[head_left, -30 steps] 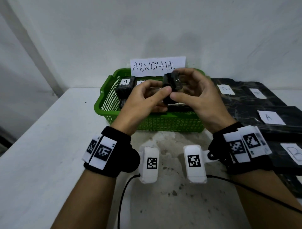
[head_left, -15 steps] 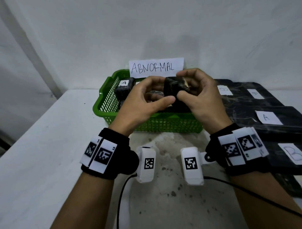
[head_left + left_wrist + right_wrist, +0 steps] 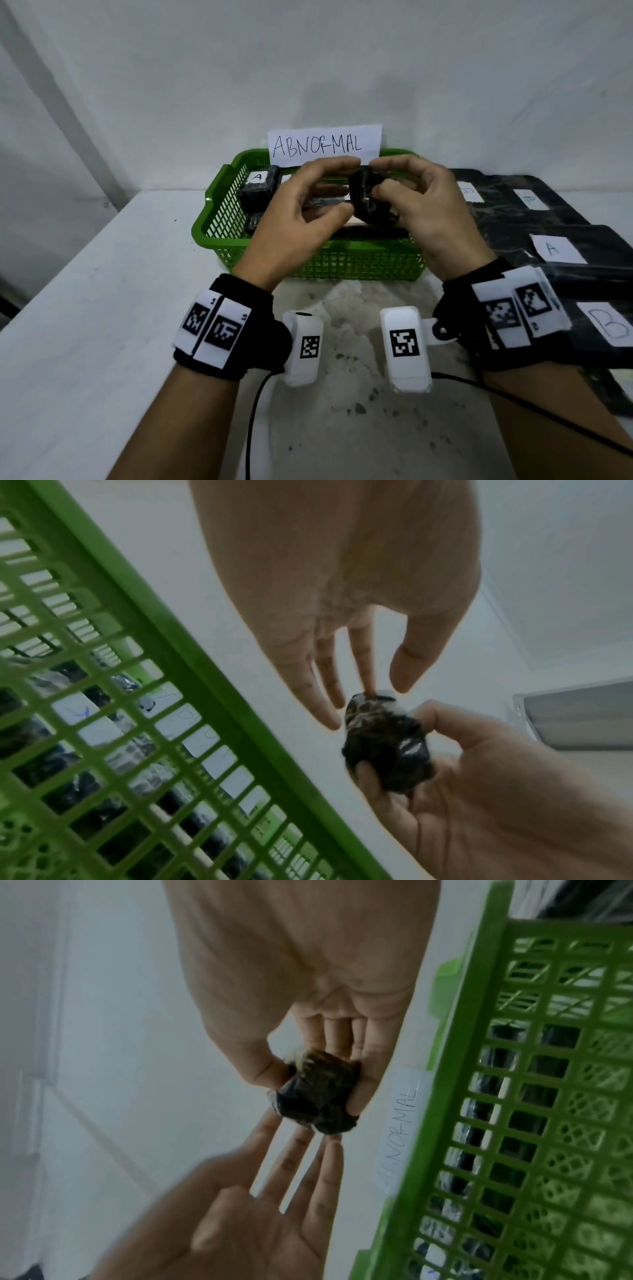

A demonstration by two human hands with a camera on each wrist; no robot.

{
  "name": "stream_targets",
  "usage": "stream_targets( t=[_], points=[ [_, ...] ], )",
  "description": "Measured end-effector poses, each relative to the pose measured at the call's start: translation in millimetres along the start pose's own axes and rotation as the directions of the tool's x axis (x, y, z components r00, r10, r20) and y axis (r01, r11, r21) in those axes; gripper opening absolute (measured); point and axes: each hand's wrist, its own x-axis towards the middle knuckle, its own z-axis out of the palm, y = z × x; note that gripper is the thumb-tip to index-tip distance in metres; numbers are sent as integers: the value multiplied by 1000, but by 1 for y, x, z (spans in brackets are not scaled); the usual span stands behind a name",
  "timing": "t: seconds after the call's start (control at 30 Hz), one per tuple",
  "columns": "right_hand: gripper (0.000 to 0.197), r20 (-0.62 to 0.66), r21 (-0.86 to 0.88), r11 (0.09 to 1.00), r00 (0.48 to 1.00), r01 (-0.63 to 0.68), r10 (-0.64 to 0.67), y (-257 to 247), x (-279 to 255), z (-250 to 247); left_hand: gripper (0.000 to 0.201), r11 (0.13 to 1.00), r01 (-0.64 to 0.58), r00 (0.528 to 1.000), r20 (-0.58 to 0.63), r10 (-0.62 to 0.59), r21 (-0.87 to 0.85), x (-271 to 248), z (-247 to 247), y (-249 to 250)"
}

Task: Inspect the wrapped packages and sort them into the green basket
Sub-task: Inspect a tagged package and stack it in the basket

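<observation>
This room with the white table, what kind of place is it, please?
Probably a plain sorting or inspection station, not a home. A green basket carries a handwritten ABNORMAL sign, black wrapped packages with A and B labels lie beside it, and the white table stands against bare walls.

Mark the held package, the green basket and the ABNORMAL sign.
small black wrapped package (image 3: 368, 195), head view, front face.
green basket (image 3: 342, 265), head view, near wall.
ABNORMAL sign (image 3: 318, 145), head view, middle of the paper.
</observation>
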Motion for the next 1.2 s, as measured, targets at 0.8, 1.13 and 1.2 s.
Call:
stream_targets(
  t=[0.8, 1.13, 1.2],
  points=[
    [22, 41, -156, 959, 971, 237, -234, 7, -2, 3, 57, 990, 128, 992, 21, -127, -51, 0, -3, 6],
    [22, 155, 236, 955, 977, -179, 145, 0, -4, 12, 66, 996, -73, 997, 13, 72, 51, 0, -5, 0],
    [11, 61, 185, 978, 994, -99, 89, 1, -6, 15, 63, 995, -80, 997, -5, 80, 64, 0, -7, 1]
  ],
)
